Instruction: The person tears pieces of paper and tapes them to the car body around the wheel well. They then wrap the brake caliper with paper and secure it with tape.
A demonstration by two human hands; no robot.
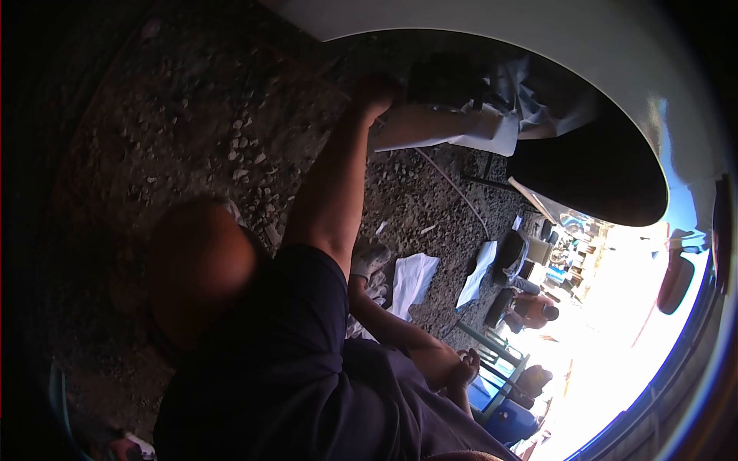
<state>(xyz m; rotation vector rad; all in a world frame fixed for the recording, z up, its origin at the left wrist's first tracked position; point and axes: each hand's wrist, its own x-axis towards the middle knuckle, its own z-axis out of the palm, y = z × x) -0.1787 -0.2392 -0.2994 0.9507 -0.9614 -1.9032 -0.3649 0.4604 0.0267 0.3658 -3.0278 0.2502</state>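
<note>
The view lies on its side. My left hand [377, 94] is stretched out at the upper middle, in shade beside the dark wheel opening of a pale vehicle body [615, 65]. Its fingers are lost in the dark. Crumpled sheeting [500, 131] hangs in the opening close to that hand. Lower right, my right hand [466, 369] lies by a bent bare knee, its fingers curled; what they hold, if anything, is too small to tell. A dark garment [284, 369] fills the lower middle. A blurred, rounded bare body part [204, 265] is left of it.
Stony ground [238, 146] spreads across the left and middle. White sheets [413, 280] lie on it near a greyish shoe [370, 260]. Other people [534, 310] sit farther off at the right, beside a green frame [492, 346] and a blue object [510, 422].
</note>
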